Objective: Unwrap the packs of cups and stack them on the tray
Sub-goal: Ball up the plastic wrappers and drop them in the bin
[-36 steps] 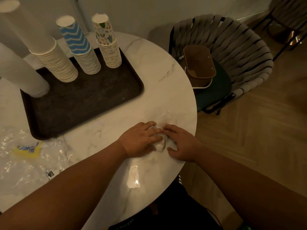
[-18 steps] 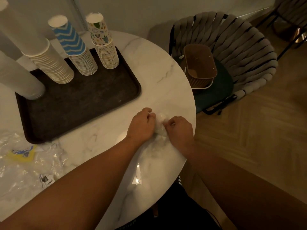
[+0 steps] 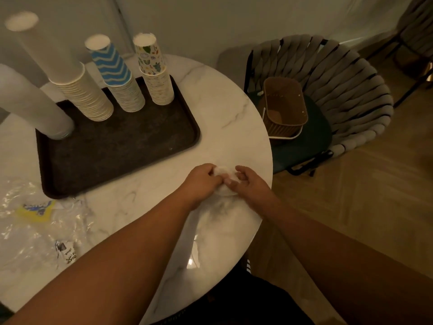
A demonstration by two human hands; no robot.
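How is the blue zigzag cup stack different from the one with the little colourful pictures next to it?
The blue zigzag stack has white chevrons on blue; the picture-print stack has small multicoloured drawings on white. The blue zigzag stack stands left of the picture-print stack and leans more to the left. Both stand upside down on the dark tray, along its far edge.

You are in a room that looks like a home, maybe a place to eat. You stand at a round white table (image 3: 229, 109) with gray lines like marble. Just beside it is a soft gray chair (image 3: 346, 90) with a woven back, and a small brown basket (image 3: 284, 106) sits on its seat. The floor (image 3: 375, 207) is wood laid in a zigzag. A plain pale wall (image 3: 210, 22) is behind the table. The light is dim and warm.
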